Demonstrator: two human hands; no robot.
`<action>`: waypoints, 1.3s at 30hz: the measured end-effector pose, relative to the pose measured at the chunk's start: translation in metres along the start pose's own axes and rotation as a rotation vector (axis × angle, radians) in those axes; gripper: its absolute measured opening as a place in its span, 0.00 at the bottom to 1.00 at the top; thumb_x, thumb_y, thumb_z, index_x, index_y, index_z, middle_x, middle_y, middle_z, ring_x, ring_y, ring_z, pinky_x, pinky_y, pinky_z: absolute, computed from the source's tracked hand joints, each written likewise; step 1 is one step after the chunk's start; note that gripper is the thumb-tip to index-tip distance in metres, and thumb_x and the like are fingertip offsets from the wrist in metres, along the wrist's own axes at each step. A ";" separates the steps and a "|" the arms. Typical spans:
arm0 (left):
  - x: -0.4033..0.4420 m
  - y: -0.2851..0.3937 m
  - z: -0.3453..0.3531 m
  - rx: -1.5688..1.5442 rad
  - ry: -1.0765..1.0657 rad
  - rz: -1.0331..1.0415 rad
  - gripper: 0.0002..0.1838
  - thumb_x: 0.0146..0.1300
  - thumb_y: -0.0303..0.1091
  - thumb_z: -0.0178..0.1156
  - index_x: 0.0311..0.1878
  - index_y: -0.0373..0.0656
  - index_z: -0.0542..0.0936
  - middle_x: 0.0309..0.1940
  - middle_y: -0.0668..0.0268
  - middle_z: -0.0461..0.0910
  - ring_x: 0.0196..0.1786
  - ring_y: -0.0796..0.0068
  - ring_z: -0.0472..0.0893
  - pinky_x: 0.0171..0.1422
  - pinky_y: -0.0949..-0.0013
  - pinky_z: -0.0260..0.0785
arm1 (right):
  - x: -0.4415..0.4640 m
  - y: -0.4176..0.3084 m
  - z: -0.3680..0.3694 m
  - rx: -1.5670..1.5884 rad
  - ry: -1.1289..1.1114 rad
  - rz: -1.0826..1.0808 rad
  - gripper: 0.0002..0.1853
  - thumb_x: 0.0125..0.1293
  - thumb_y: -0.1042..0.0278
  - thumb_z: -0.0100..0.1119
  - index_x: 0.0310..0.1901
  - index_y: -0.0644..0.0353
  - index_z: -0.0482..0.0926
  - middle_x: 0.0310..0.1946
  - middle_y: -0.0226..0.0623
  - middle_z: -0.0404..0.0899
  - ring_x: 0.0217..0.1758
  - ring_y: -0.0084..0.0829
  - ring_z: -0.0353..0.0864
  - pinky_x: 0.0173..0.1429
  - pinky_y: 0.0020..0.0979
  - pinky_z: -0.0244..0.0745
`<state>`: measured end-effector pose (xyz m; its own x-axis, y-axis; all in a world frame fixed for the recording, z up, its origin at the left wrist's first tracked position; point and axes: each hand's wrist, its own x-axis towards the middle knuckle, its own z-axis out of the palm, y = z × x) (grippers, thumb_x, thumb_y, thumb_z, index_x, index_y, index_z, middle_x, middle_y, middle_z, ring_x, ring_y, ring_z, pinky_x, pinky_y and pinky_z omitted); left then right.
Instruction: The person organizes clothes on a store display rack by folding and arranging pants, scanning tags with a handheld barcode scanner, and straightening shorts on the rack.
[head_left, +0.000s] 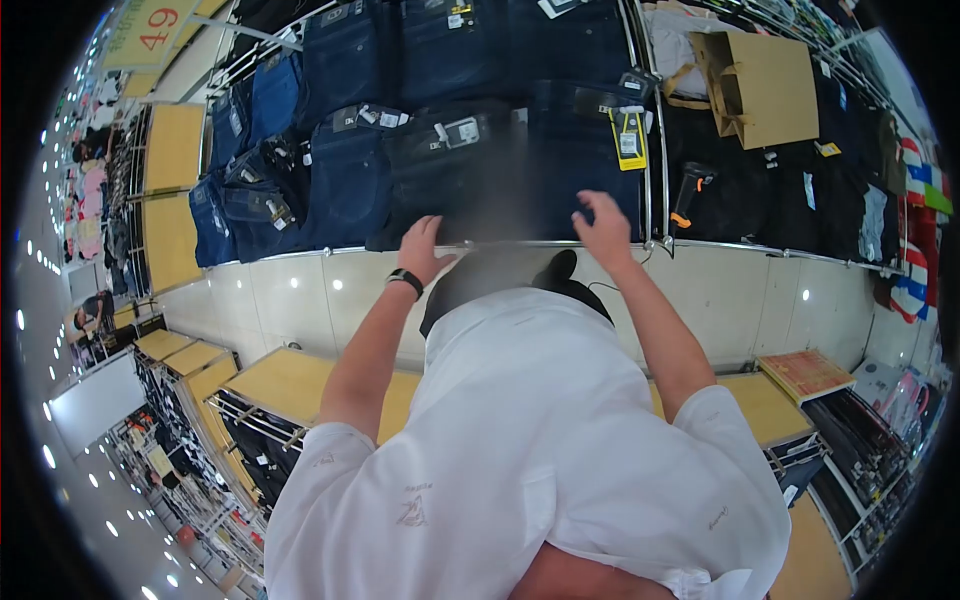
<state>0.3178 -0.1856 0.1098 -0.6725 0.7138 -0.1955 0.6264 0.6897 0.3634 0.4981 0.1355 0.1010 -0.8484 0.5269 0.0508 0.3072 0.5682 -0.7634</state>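
Folded dark jeans (425, 185) lie flat at the front of the display, by the metal rail (350, 250); left hand (424, 252) at their near edge, right hand (605, 230) farther right, fingers of both loosely parted, no grip seen, contact with denim unclear. Likely weighty, soft, limp, not fragile or slippery; best hold under both sides of the fold, clear of tags.

I watch one wide, round-edged view from the wearer's head, facing forward and down, close above the white shirt (530, 420), the jeans (350, 190) farther off
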 end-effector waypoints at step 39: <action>0.161 -0.122 -0.192 -0.301 -0.378 0.372 0.14 0.63 0.31 0.62 0.52 0.40 0.78 0.40 0.48 0.83 0.46 0.46 0.82 0.50 0.55 0.74 | 0.195 -0.187 0.073 -0.222 -0.756 -0.050 0.17 0.64 0.58 0.62 0.46 0.63 0.82 0.41 0.51 0.83 0.49 0.52 0.82 0.53 0.43 0.77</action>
<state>0.0579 -0.1781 0.2090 -0.2086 0.9323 -0.2955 0.6165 0.3599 0.7003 0.2438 0.0856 0.2065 -0.9022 -0.0299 -0.4303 0.2719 0.7351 -0.6211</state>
